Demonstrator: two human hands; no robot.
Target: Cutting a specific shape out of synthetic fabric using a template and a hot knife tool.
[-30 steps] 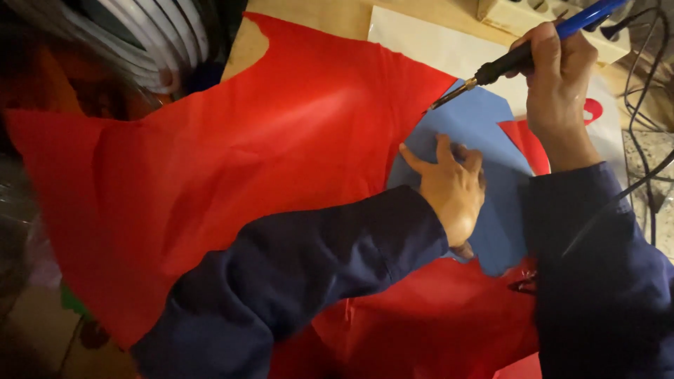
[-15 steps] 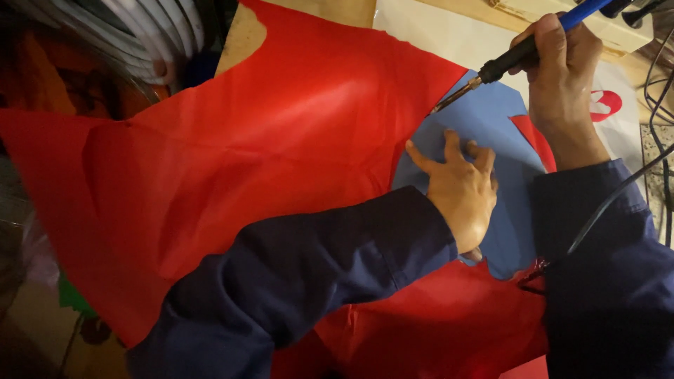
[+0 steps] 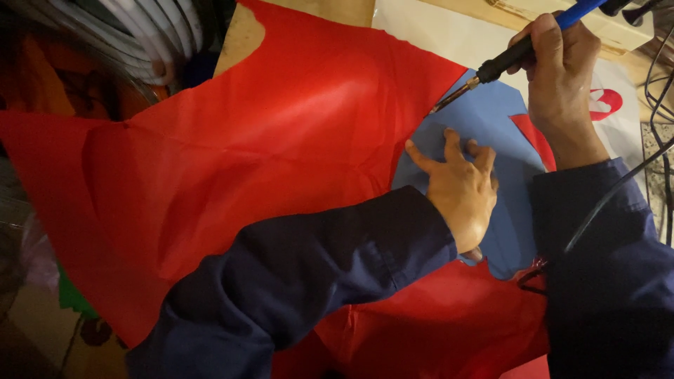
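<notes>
Red fabric point(image 3: 267, 161), blue template point(image 3: 491, 119) edge, soldering iron point(image 3: 519, 49)

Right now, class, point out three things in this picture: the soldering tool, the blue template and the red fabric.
soldering tool point(image 3: 507, 58), head view, on its black barrel.
blue template point(image 3: 484, 116), head view, on its bare upper part.
red fabric point(image 3: 281, 147), head view, on its broad middle.

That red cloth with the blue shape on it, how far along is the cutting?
Partly done, it seems. Right of the blue template, one red piece already lies separate. In hand: the left hand presses the template flat while the right hand holds a hot-tip tool at its upper left edge. The large red cloth looks uncut along the lower edge.
</notes>
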